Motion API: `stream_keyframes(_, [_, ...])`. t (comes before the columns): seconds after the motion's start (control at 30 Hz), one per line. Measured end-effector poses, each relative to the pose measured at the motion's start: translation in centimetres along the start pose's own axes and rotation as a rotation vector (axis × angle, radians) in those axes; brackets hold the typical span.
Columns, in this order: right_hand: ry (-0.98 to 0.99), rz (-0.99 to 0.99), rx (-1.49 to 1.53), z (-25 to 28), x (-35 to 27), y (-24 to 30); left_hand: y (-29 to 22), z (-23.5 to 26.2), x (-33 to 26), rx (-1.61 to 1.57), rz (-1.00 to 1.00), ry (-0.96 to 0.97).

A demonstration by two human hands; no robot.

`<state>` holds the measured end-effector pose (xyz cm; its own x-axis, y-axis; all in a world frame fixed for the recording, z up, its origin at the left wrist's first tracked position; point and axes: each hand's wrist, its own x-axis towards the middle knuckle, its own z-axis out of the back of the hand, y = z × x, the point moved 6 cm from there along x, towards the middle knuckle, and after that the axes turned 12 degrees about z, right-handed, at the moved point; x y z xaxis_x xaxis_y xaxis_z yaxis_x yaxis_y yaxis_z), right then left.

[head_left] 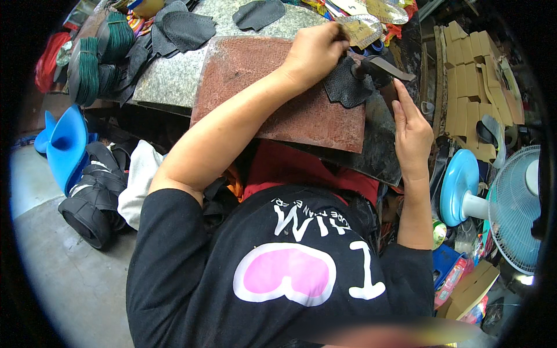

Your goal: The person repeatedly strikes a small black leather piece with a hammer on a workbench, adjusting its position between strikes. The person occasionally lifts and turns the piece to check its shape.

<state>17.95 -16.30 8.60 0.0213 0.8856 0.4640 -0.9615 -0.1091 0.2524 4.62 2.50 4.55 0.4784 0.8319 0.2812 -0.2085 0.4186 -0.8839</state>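
A black leather piece [348,87] with a pebbled grain lies at the right end of a worn reddish-brown slab [249,69]. My left hand [316,52] is closed at the far edge of this leather, its fingers curled down; what they pinch is hidden. A hammer [380,71] is over the leather's right side, its round face down against or just above it. My right hand [412,130] grips the hammer's dark handle from the right, with the fingers stretched along it.
More black leather pieces [183,28] lie on the speckled stone top [168,81]. Green cord coils [87,72] stand at far left. A blue stool [458,185], a fan [516,203] and stacked cardboard boxes [467,87] are on the right. Black shoes [96,200] lie at lower left.
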Motion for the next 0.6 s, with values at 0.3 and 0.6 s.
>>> stream_keyframes(0.3, [0.015,-0.110,0.006,-0.3,-0.7,-0.9,2.1,-0.6,0.3,-0.423,0.201,0.099])
stream_keyframes(0.6, [0.007,-0.197,0.130,-1.3,-2.0,-2.6,1.5,-0.3,-0.1,-0.325,0.199,0.072])
